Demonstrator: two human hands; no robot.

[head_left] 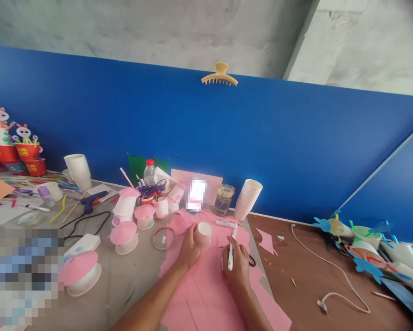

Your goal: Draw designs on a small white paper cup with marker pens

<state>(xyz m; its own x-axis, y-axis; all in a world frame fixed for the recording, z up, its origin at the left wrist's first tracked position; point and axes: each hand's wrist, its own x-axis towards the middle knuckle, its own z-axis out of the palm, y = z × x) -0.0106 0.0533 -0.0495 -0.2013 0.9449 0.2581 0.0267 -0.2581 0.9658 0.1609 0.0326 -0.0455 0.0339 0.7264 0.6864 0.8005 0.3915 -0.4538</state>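
My left hand [189, 249] is wrapped round a white paper cup [203, 235], holding it over the pink paper [199, 289] spread across the table. In my right hand [238, 263] is a white marker pen [230, 255], gripped a little to the right of the cup. Cup and pen are apart. A second white pen [224, 224] lies on the pink sheets just beyond my right hand. Left of my left hand rests a clear roll of tape [164, 238]. Several paper cups topped with pink paper discs, one of them here [124, 235], stand farther left.
A tall stack of white cups [248, 198] leans beside a lidded glass jar [224, 199]. A lit phone [196, 195] stands against pink card. To the left is a blue glue gun [92, 201] with its cord. A white cable [330, 259] crosses the brown table at right, near decorated cups [364, 253].
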